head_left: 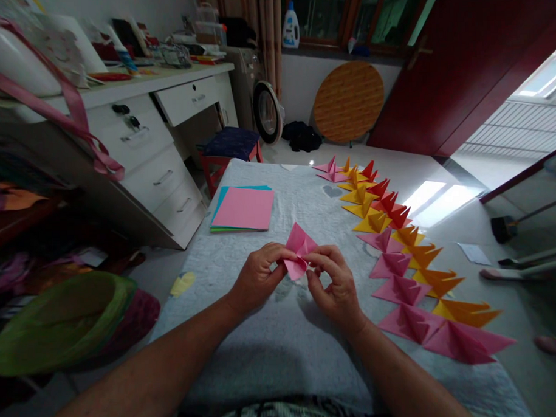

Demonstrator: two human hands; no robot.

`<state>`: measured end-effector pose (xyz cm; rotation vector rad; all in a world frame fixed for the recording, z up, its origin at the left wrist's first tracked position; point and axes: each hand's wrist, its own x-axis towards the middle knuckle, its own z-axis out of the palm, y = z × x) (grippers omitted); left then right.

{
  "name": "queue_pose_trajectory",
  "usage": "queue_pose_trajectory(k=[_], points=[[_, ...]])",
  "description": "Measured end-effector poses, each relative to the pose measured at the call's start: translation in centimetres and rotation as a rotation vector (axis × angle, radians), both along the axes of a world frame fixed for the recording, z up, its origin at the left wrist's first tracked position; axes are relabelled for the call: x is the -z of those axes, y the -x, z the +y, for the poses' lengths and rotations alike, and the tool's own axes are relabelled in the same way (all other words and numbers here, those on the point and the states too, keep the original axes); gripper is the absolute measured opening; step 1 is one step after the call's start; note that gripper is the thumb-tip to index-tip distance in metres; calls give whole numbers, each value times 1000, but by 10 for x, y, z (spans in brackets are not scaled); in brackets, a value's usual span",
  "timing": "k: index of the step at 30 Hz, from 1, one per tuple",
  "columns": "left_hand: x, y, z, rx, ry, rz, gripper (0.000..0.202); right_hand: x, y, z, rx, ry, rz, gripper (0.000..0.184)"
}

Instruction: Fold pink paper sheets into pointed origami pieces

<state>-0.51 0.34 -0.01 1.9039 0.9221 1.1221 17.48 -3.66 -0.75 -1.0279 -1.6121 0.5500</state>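
A partly folded pink origami paper (298, 241) is held up between both hands, above the cloth-covered table. My left hand (258, 273) pinches its left side between thumb and fingers. On its right side, my right hand (334, 281) grips the folds with the fingertips, the thumb curled below. Beyond the hands lies a stack of square paper (246, 208), pink on top with blue and green edges showing. Rows of folded paper cranes run along the table's right side: pink cranes (402, 290), yellow cranes (360, 199) and red cranes (390, 204).
A pale blue patterned cloth (300, 189) covers the table. Left of it stand a green-lined bin (58, 325) and a white desk (162, 170) with drawers. A stool (232, 143), an open-doored washing machine (250, 69) and a round wooden board (350, 102) are farther back.
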Motion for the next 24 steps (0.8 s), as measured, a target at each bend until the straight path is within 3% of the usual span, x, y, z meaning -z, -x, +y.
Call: queue_pose_trajectory(k=[8,16,24], points=[[1,0,-3,-32,54,-26,16,4,2,1,31,-5,-63,27],[0,2,-1,42,-86,-9,18,2,2,1,50,-56,-101,21],[2,2,2,61,-74,6,22,4,1,-1,28,-57,-43,38]])
